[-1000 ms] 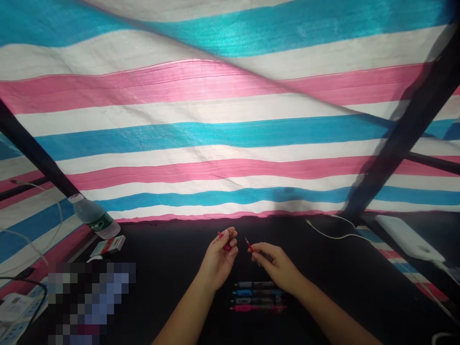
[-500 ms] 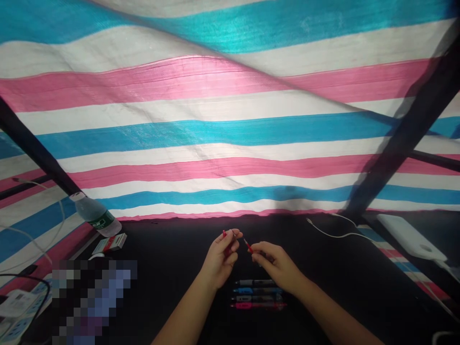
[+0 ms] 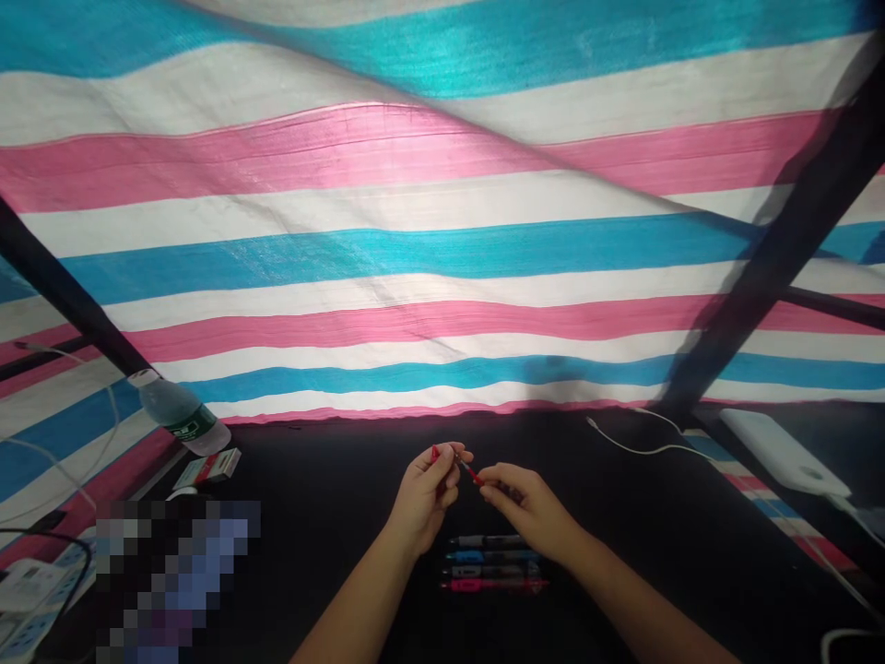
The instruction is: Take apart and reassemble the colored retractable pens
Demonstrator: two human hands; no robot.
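My left hand (image 3: 425,493) is closed, thumb and fingers pinching a red pen part (image 3: 435,454) that mostly hides behind the fingers. To its right, my right hand (image 3: 522,498) is closed in a pinch on another slim red pen part (image 3: 476,478). A thin pale tip on that piece points up and left, reaching the left fingertips; whether the two pieces join there I cannot tell. Below the hands lie several pens in a stack of rows: a grey-black pen (image 3: 484,541), a blue pen (image 3: 488,557), another dark pen (image 3: 484,572) and a pink pen (image 3: 484,586).
On the black tabletop (image 3: 318,553), a water bottle (image 3: 183,415) and a small box (image 3: 207,469) stand at the left, near a power strip (image 3: 28,618). A white cable (image 3: 636,450) and a white power bank (image 3: 781,452) lie right. Striped sheeting (image 3: 415,249) hangs behind.
The hands have come slightly closer, and the tip of the right-hand piece now meets the left fingers where a small gap showed before. The view has shifted slightly.
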